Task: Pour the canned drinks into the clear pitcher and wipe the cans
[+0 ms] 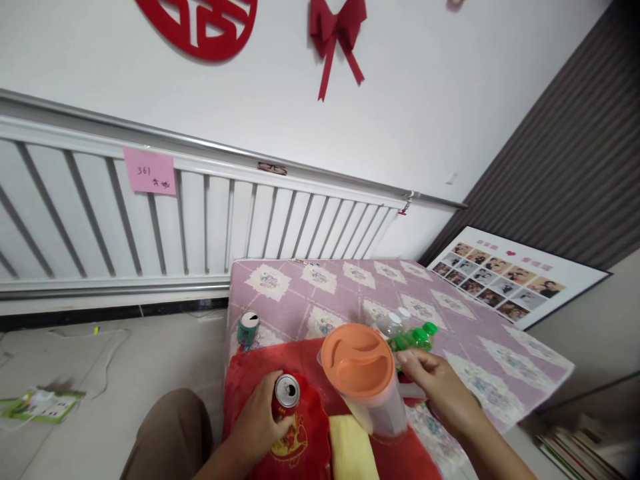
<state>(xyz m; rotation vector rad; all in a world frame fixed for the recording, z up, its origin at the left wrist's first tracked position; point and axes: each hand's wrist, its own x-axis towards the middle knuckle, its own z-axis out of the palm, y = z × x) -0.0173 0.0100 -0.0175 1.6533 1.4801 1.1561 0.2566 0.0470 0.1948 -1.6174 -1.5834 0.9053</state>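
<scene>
My left hand [260, 415] is wrapped round a red can [287, 395] with an opened top, above a scalloped red tray [316, 437] with gold print. To its right stands a clear pitcher [384, 415] with an orange lid [358, 361]. My right hand [436, 385] is beside the pitcher's handle [413, 391], with thumb and forefinger close together near the lid's right edge; whether they touch anything is unclear. A folded yellow cloth [353, 448] lies between tray and pitcher. The green can [248, 329] stands upright at the table's left.
Behind the pitcher are bottles with green caps [421, 337] and clear bottles [393, 323]. A red sheet [250, 368] covers the near part of the patterned tablecloth [345, 293]. A white radiator [220, 200] runs behind; a photo board [515, 277] leans at right.
</scene>
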